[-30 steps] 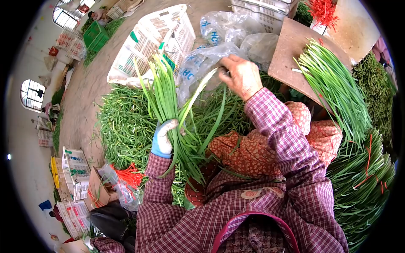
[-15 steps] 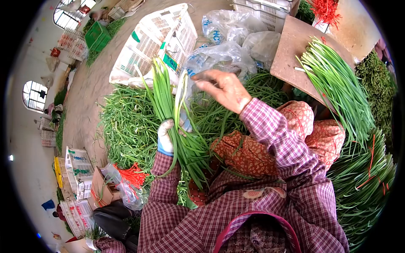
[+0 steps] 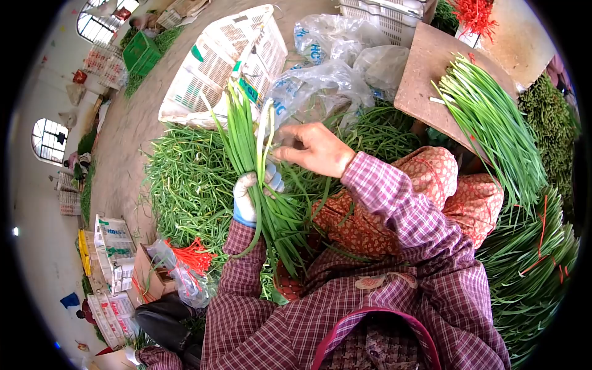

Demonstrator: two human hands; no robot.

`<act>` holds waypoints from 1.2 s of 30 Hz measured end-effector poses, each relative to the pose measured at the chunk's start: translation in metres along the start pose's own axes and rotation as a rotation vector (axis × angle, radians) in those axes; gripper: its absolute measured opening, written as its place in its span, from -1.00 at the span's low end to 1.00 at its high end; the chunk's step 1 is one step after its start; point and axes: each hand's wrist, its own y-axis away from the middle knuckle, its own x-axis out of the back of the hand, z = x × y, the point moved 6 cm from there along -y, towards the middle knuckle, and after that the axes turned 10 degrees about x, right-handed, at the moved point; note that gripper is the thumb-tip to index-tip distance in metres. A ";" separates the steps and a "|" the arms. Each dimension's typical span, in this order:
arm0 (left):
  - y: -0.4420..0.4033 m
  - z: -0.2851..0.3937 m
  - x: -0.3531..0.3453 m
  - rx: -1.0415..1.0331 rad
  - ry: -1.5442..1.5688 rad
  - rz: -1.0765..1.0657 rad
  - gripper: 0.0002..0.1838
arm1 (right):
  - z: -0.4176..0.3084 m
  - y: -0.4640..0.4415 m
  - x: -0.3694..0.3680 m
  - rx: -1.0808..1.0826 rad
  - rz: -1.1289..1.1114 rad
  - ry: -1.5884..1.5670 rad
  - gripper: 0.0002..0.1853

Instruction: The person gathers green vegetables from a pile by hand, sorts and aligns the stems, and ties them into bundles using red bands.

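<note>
Head view, and the right hand (image 3: 313,148) is in lower now! A second ago it was up and out, drawing a pale stalk away from the rest; now that pale stalk (image 3: 265,128) stands alongside the bunch of green stalks (image 3: 239,126), and the hand is just beside it, fingers bent. Its fingertips blur against the plastic bag (image 3: 327,89), so whether they touch the stalk, or pinch anything, I cannot tell. The gloved left hand (image 3: 245,196) has barely shifted, clamped round the middle of the bunch, its palm hidden behind leaves.

Over at the lower left, a co-worker's sleeve (image 3: 159,357) is cut off by the frame, and the dark rim swallows the outer edge of the stacked bundles (image 3: 524,277).

And the bunch itself: held upright in front of the body, pale at the upper ends, bright green below, long leaves spilling loosely towards the lap.
</note>
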 end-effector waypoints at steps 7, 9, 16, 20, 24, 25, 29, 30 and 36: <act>0.001 0.000 -0.002 -0.012 -0.103 -0.027 -0.60 | 0.014 0.006 -0.015 -0.171 -0.194 -0.278 -0.67; 0.001 0.000 -0.004 -0.017 -0.053 0.029 -0.62 | 0.009 0.004 -0.007 -0.029 -0.098 -0.076 -0.76; 0.006 0.005 0.008 -0.022 -0.080 -0.027 -0.63 | 0.011 0.010 0.068 -0.058 0.292 0.759 -0.79; 0.007 0.005 0.017 -0.052 -0.237 0.167 -0.67 | 0.030 0.010 0.034 -0.029 0.193 0.131 -0.40; 0.010 0.004 0.019 -0.002 -0.427 0.351 -0.62 | -0.004 -0.001 0.001 -0.041 0.311 -0.412 -0.43; 0.011 0.005 0.012 0.000 -0.404 0.355 -0.60 | 0.007 -0.001 -0.001 -0.122 0.335 -0.428 -0.54; 0.011 0.013 0.011 -0.089 -0.291 0.323 -0.53 | 0.017 0.006 0.049 -0.088 0.670 -0.621 -0.70; 0.013 0.016 0.012 -0.099 -0.288 0.326 -0.53 | 0.002 0.011 0.080 -0.093 0.768 -0.529 -0.73; 0.013 0.026 0.005 -0.044 -0.528 0.202 -0.45 | -0.014 0.010 0.158 0.212 0.926 -0.070 -0.69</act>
